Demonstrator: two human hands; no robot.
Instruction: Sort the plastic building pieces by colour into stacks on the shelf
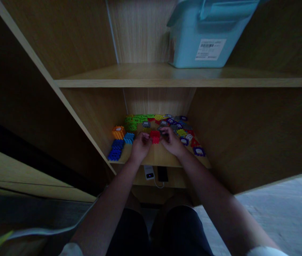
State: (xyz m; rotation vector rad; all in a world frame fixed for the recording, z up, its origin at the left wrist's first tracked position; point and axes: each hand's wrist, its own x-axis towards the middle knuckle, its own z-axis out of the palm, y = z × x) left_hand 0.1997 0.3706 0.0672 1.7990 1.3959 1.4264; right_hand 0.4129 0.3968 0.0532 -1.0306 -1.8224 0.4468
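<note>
Between my two hands, above the shelf board, is a small stack of red interlocking plastic toy pieces point(155, 137). My left hand point(141, 146) pinches its left side with thumb and fingers. My right hand point(172, 141) has its fingers curled at the right edge of the stack; the exact contact is too small to see clearly. Left of my left hand stand a light blue stack point(129, 138), an orange stack point(118, 132) and a dark blue stack point(116, 149). Green pieces point(131, 123) are piled at the back left.
Loose purple, grey, yellow and red pieces point(181, 132) lie to the right. A wooden shelf board point(151, 83) runs overhead, bearing a light blue plastic bin point(201, 39). Below are a white power bank point(149, 172) and a dark phone point(163, 174), joined by a cable. Cabinet side walls flank my arms.
</note>
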